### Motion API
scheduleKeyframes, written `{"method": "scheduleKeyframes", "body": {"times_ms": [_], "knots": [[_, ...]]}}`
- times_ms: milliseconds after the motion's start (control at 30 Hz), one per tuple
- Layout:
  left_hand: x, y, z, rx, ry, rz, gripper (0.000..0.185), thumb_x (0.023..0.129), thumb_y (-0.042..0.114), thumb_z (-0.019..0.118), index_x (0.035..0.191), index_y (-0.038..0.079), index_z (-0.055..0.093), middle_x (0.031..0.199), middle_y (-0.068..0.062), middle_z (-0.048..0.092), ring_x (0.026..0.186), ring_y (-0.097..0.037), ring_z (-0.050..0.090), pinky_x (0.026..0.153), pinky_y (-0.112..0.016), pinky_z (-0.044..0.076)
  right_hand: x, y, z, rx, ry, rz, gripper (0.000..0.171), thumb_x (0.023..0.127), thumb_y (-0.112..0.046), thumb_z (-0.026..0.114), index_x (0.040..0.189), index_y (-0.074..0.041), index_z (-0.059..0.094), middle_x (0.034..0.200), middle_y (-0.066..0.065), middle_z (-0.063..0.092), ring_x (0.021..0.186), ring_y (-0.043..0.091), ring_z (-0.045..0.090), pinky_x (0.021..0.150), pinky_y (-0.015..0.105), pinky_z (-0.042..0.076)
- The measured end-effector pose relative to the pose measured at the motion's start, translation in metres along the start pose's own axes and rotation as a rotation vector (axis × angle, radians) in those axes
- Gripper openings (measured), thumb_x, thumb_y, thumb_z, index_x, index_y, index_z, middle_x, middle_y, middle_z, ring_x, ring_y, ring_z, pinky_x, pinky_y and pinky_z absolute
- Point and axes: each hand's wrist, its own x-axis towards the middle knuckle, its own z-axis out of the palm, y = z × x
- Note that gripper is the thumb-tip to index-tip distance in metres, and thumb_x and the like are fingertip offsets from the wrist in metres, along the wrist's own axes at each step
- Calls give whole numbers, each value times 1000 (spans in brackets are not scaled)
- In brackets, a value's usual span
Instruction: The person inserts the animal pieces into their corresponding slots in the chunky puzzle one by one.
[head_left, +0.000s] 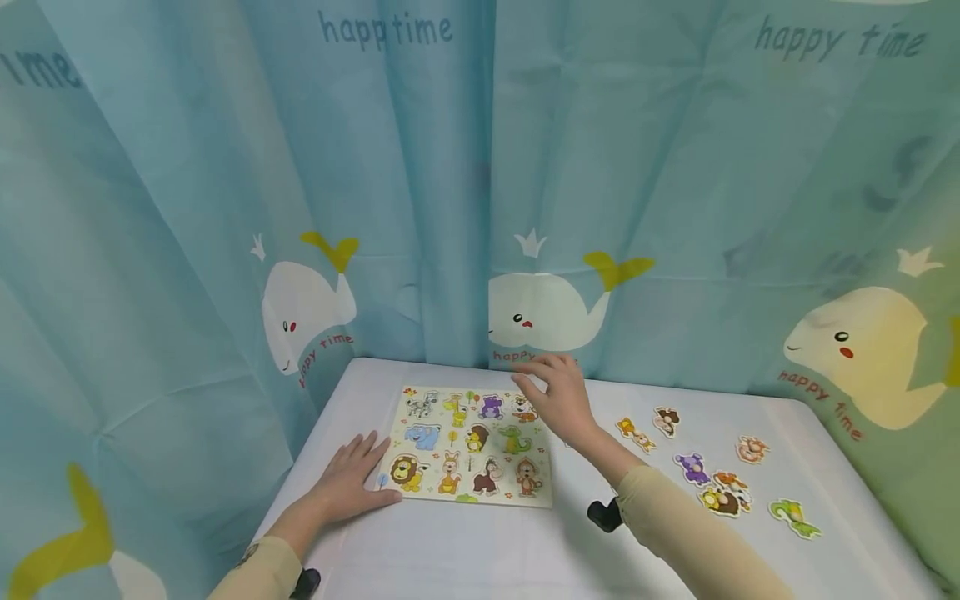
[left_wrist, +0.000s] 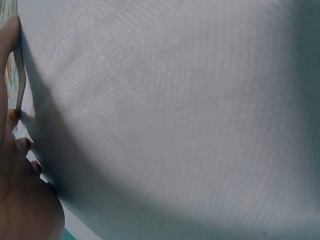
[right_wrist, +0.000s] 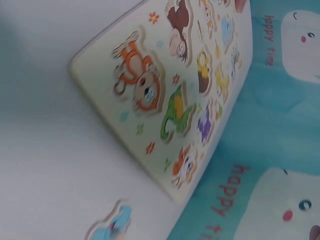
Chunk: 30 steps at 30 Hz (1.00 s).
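Head view: left hand (head_left: 347,483) lies flat on the white surface (head_left: 480,550), fingers straight, fingertips touching the near-left edge of the puzzle board (head_left: 471,446), prob. to keep it from sliding. Right hand (head_left: 561,398) hovers over the board's far-right corner, fingers relaxed & spread, grip open, holding nothing; the tiger pic on the board sits just under its fingertips. Board lies flat, between the two hands, w/ animal shapes in rows (lion, elephant, zebra, monkey etc.). Loose animal pieces (head_left: 712,475) lie scattered on the surface, out to the right of the right hand, well apart from the board, w/in easy reach of that hand. Whale-print curtain (head_left: 525,208) hangs behind & around. Left wrist view: mostly plain surface cloth (left_wrist: 175,110); left-hand fingers (left_wrist: 9,45) at the frame's left edge press against the board rim (left_wrist: 19,75), grip open, nothing clasped. Right wrist view: board (right_wrist: 170,95) seen at a slant just below the hand, monkey (right_wrist: 140,82) & green croc (right_wrist: 175,112) shapes clear; one blue-ish loose piece (right_wrist: 112,225) lies on the surface near the board's corner, blurred. Right hand itself barely shows here, so its grip can't be told from this view.
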Motion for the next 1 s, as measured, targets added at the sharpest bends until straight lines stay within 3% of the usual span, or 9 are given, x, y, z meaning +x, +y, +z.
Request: {"method": "scheduleKeyframes", "body": {"times_ms": [667,1000], "knots": [[0,-5,4,-16,-11,2,107,80,67,74,158,5,36,165,-26,24,151,-51,13,122,-66,9,-66,42,-74,-24,129,121,21,99,-19,71,116,-10,78,112,8,70,118,33,49,95,56,38],[2,-6,3,-20,-5,14,108,81,69,73,158,4,36,164,-28,23,150,-52,13,121,-67,9,-88,72,-109,-188,201,49,22,93,-7,75,115,-5,77,107,12,68,108,35,50,86,53,36]]}}
